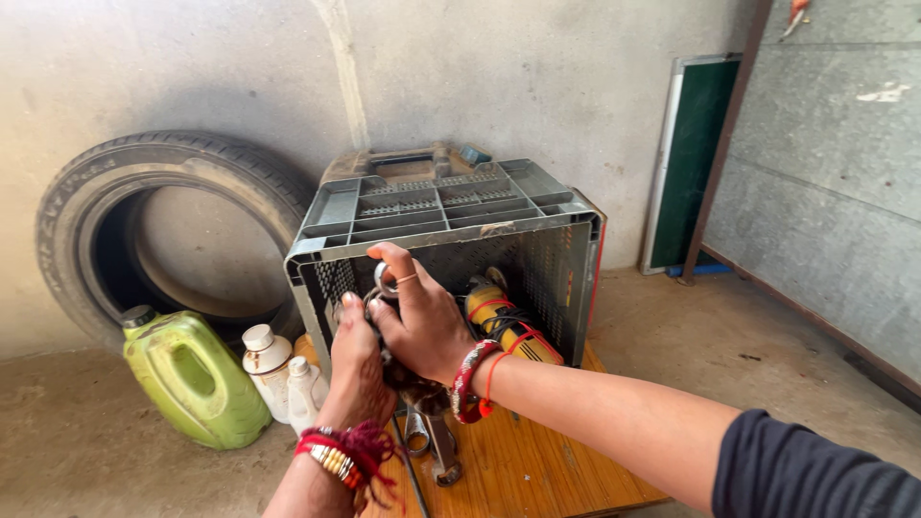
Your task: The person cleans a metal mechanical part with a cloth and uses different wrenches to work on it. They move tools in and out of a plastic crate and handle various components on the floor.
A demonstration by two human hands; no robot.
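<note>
Metal part [387, 281] w/ ring end, held between both hands in front of grey crate [441, 206], above wooden table [537, 470].

Part sits at mouth of crate, which lies on its side, open face twd the person. Right hand [422, 321] is clenched over it from above, ring end poking out between index finger and thumb at upper left of hand. Left hand [357, 369] is pressed against it from below-left, fingers up; full wrap cannot be told, hidden by right hand. Long axis runs approx. vertical: shank [439, 443] hangs down below both hands, lower end just over tabletop. Right hand is nearer ring end, left nearer lower body. Yellow power tool [499, 317] inside crate just right of hands. Green jug [192, 379], white bottles [273, 369], tyre [163, 225] at left.
</note>
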